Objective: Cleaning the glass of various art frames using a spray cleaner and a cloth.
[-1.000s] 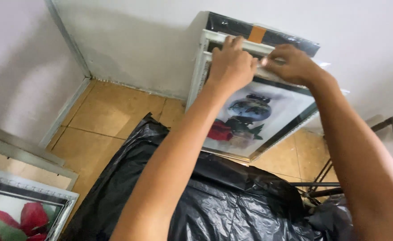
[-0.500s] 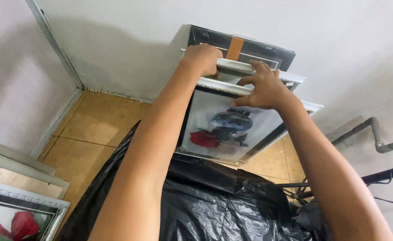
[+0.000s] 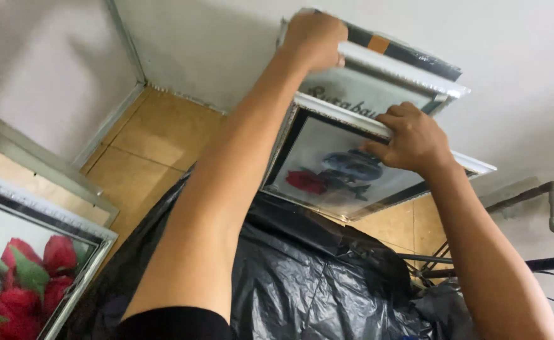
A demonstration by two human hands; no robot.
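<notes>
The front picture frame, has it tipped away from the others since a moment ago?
Yes. The front picture frame now leans out from the frames behind, a gap opened; the right hand holds its top.

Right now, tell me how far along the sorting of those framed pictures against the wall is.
Done: nothing shows as finished. In hand: the left hand grips the top of a rear silver-framed picture, and the right hand holds the front silver-framed rose picture. Left: both frames lean at the white wall, above black plastic sheeting.
</notes>
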